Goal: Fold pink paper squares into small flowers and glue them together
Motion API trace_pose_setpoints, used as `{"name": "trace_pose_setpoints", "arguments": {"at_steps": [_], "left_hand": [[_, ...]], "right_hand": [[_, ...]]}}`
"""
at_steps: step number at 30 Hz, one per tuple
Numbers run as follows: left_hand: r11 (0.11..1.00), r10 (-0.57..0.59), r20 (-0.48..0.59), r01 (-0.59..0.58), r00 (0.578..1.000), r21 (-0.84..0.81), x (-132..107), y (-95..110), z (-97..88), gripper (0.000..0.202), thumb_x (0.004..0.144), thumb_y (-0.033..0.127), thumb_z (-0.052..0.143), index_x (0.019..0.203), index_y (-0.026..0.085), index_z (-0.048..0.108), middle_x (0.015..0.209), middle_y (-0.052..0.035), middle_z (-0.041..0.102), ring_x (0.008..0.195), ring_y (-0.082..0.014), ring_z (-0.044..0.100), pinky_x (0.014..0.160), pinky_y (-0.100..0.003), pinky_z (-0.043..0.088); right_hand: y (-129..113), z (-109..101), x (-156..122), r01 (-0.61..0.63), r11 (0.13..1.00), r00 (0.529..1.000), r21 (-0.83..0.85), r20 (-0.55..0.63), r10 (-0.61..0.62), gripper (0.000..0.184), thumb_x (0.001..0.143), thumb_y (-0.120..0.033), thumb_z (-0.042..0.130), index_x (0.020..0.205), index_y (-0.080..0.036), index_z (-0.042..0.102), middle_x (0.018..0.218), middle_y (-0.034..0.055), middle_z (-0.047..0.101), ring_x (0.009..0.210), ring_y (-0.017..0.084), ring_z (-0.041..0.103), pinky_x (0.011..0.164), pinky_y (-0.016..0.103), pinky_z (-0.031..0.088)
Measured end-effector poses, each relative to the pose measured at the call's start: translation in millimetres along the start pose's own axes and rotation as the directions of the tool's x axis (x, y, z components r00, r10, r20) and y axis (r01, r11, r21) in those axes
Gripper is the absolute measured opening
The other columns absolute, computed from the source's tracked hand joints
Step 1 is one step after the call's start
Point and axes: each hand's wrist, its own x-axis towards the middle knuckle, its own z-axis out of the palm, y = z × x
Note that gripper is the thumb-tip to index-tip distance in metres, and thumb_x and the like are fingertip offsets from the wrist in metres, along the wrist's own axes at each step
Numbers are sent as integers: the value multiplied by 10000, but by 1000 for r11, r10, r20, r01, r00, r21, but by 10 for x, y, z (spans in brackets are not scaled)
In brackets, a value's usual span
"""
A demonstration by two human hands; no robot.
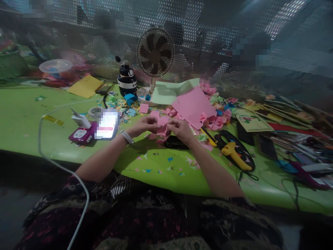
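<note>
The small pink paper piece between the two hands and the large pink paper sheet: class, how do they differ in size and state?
The small pink paper piece is far smaller than the large pink paper sheet. The piece is pinched between the left hand and right hand; the sheet lies beyond them, unheld. Fingers partly cover the piece, while the sheet's straight edges show. Both are pink paper.

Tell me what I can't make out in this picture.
All in the head view:
Pink paper piece: its edges, partly covered by the grip of the left hand and right hand.
Phone: screen contents, masked by pixelation.
Black item: its right end, hidden by the right wrist.
Green container: its left side, cut off by the picture's left edge.
</note>
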Motion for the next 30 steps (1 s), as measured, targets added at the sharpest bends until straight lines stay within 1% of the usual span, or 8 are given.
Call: {"name": "trace_pose_setpoints", "arguments": {"at_steps": [3, 5, 8, 10, 16, 19, 24, 30], "left_hand": [[996, 83, -86, -86, 993, -30, 18, -36, 34, 542, 694, 326, 871, 1143, 170, 610, 796, 1, 687, 747, -127, 674, 718, -271, 561], [991, 131, -113, -132, 985, -2, 19, -48, 65, 541, 741, 288, 824, 1212, 175, 582, 853, -10, 686, 817, -134, 672, 766, -286, 567], [987, 160, -150, -157, 976, 37, 11, -54, 108, 420, 810, 272, 728, 1202, 190, 603, 932, -25, 676, 855, -130, 651, 752, -269, 571], [986, 168, -181, -163, 969, 40, 8, -61, 138, 360, 822, 272, 700, 1166, 196, 625, 967, -30, 669, 866, -128, 639, 731, -252, 571], [980, 172, -300, -193, 938, -43, 29, -110, 201, 278, 813, 330, 737, 1042, 187, 670, 1033, -42, 686, 905, -132, 638, 746, -247, 559], [980, 179, -293, -197, 939, -33, 44, -125, 191, 254, 803, 339, 761, 987, 173, 703, 975, -43, 700, 859, -121, 634, 765, -251, 550], [977, 198, -250, -210, 948, -23, 60, -137, 180, 250, 821, 318, 753, 1023, 172, 734, 885, -30, 693, 787, -102, 622, 809, -287, 564], [978, 189, -274, -205, 943, -27, 68, -152, 165, 234, 826, 298, 748, 1022, 170, 749, 894, -42, 711, 782, -107, 634, 820, -298, 567]], "right_hand": [[-10, 26, 2, 13, 1000, 991, 16, -135, -11, 227, 784, -415, 666, 742, -199, 608, 571, -5, 664, 523, 153, 649, 575, 285, 547], [-12, 47, -1, 18, 1000, 985, 1, -171, -18, 223, 792, -415, 661, 745, -204, 608, 577, -5, 671, 530, 154, 655, 574, 281, 552], [6, 83, -8, 25, 1000, 981, -12, -191, -27, 223, 793, -420, 655, 734, -212, 605, 574, -8, 674, 523, 154, 656, 563, 276, 551], [25, 106, -12, 30, 1000, 980, -5, -196, -30, 224, 788, -425, 655, 731, -213, 607, 567, -12, 670, 514, 153, 654, 563, 276, 552], [36, 140, -24, 2, 1000, 988, -12, -154, -4, 200, 776, -396, 659, 722, -209, 610, 596, 0, 683, 537, 159, 665, 580, 290, 559], [42, 120, -18, -30, 999, 990, 16, -135, 32, 199, 778, -398, 665, 754, -211, 603, 612, -2, 684, 573, 169, 681, 604, 300, 566], [77, 67, 19, -10, 998, 979, 64, -202, 22, 282, 795, -471, 680, 751, -223, 553, 639, -15, 654, 608, 158, 665, 626, 290, 551], [69, 50, 38, -3, 993, 984, 115, -177, 23, 320, 780, -521, 691, 782, -216, 595, 664, -10, 658, 646, 160, 666, 705, 316, 573]]}}
